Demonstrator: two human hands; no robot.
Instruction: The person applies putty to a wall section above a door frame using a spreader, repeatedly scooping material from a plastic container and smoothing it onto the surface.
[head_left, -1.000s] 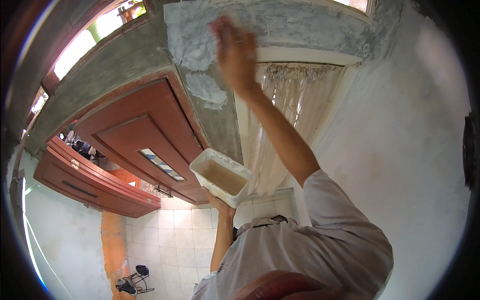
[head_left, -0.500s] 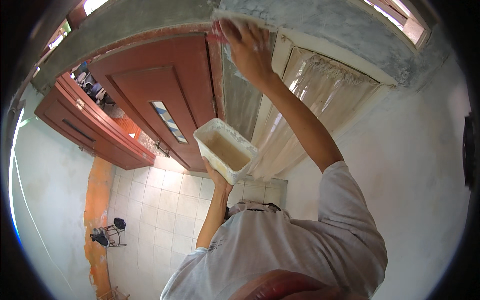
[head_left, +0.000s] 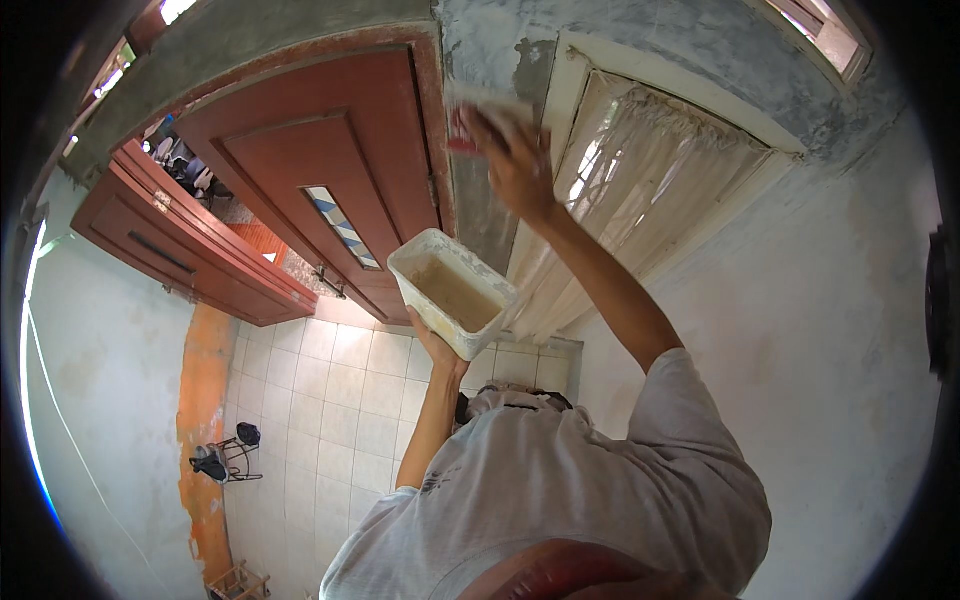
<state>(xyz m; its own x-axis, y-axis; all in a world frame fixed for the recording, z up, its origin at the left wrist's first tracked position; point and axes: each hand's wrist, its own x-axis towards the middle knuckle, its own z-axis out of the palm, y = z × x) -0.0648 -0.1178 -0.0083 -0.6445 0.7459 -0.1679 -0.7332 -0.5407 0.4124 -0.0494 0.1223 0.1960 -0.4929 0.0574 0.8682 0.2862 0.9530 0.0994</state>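
My left hand [head_left: 440, 348] grips a white rectangular plastic tub [head_left: 412, 262] from below, near the middle of the view. Pale residue coats its inner walls, and a beige layer lies at the bottom. Raised ahead, my right hand [head_left: 524, 178] is closed on a wide flat tool [head_left: 464, 132] with a red part and a pale edge. Motion blurs the tool, so its exact kind is unclear. It is at the narrow grey wall strip [head_left: 482, 205] between the red-brown door and the curtained window. Whitish smears mark the upper part of that strip.
The red-brown door [head_left: 290, 130] stands left of the strip, with another door leaf [head_left: 170, 240] swung open farther left. A sheer curtain [head_left: 640, 150] covers the window on the right. A small stool [head_left: 235, 455] with dark items stands on the tiled floor [head_left: 340, 430] at left.
My right hand has come down with the tool, from above the door's corner to the wall strip beside it. The left hand and tub have hardly moved.
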